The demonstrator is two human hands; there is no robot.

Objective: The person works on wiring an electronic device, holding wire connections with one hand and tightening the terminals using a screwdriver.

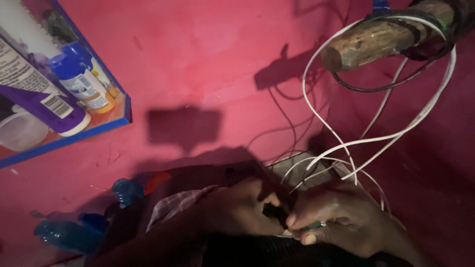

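Red-pink wall fills the background, dim and crossed by shadows. Nearest the camera, the person's left hand (247,207) and right hand (336,220) meet low in the frame, fingertips pinched together on a small dark piece (275,213) between them; what it is cannot be told in this light. Each grip is closed on it, the left from one side, the right from the other, thumb pressed forward, a ring on one finger. White wires (346,148) run up from just beside the hands. The work looks like fine joining at the wire ends, so it would go best with both wrists braced, short movements, and slack kept in the wires. Farther up, the wires loop over a rough wooden peg (381,37) alongside a dark cable (376,88). At far left, a blue-edged shelf (74,136) holds bottles (74,79).
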